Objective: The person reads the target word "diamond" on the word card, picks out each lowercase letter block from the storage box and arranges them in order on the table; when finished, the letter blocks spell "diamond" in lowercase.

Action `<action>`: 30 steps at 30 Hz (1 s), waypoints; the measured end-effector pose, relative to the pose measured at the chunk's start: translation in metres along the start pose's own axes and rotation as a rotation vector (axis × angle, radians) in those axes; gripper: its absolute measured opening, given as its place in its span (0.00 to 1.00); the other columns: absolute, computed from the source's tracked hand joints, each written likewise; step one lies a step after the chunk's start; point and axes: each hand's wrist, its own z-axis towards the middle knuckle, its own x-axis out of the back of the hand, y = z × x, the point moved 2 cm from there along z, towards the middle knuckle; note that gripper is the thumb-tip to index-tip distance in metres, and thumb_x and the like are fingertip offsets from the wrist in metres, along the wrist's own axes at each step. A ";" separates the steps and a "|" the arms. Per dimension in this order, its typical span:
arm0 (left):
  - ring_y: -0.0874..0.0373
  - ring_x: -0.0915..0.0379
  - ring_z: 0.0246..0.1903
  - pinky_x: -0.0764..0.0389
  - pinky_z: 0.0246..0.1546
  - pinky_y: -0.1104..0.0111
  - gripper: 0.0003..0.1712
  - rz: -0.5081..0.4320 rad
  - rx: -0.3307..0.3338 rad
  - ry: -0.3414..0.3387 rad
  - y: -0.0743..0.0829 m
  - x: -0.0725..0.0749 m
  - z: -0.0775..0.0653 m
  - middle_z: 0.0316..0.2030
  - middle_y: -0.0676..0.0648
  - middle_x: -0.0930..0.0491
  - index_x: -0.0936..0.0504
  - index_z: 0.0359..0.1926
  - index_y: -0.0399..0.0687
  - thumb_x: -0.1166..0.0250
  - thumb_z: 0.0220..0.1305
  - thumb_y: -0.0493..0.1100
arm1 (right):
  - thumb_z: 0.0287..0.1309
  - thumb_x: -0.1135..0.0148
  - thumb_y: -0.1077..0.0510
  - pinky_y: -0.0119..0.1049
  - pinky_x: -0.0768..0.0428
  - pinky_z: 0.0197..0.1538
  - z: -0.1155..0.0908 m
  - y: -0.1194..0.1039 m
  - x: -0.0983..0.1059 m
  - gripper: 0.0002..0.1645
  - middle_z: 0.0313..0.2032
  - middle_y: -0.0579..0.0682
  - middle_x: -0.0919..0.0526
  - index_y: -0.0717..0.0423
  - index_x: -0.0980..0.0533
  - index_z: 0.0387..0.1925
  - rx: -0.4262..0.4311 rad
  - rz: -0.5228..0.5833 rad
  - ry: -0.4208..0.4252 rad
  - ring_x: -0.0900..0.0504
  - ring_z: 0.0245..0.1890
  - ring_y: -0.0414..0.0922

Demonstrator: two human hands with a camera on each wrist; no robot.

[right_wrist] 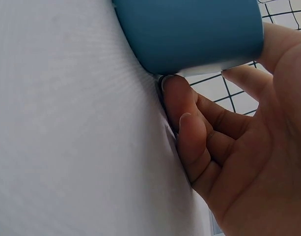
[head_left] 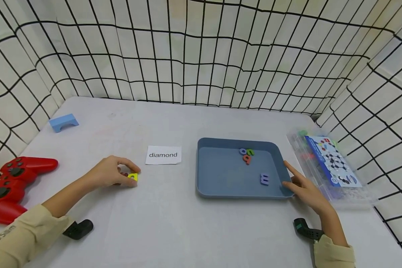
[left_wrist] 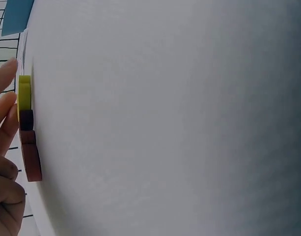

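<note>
My left hand (head_left: 108, 172) is over the white table, thumb and index finger pinching a yellow letter (head_left: 133, 176) low at the tabletop. Dark red letter pieces (left_wrist: 30, 155) stand in line with it in the left wrist view; from the head they are mostly hidden by the fingers. At the right, my right hand (head_left: 306, 191) grips the near right corner of a blue-grey tray (head_left: 227, 188), thumb over the rim and fingers curled against its outside. Lying in the tray are a blue letter o (head_left: 242, 151), a green n (head_left: 250, 152), an orange-red letter (head_left: 246, 159) and a purple m (head_left: 264, 179).
A card reading "diamond" (head_left: 163, 155) lies between left hand and tray. A red game controller (head_left: 15, 184) and a light blue arch block (head_left: 63, 122) are at the left. A clear plastic box (head_left: 351, 191) with a printed sheet sits right of the tray. Black netting (head_left: 184, 67) surrounds the table.
</note>
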 end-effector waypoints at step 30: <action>0.58 0.27 0.44 0.29 0.50 0.63 0.20 -0.118 -0.480 -0.174 0.232 -0.054 0.130 0.39 0.51 0.19 0.16 0.45 0.45 0.25 0.49 0.44 | 0.66 0.43 0.54 0.35 0.32 0.28 0.002 -0.001 0.003 0.42 0.30 0.55 0.27 0.43 0.52 0.74 -0.004 0.028 0.015 0.32 0.26 0.45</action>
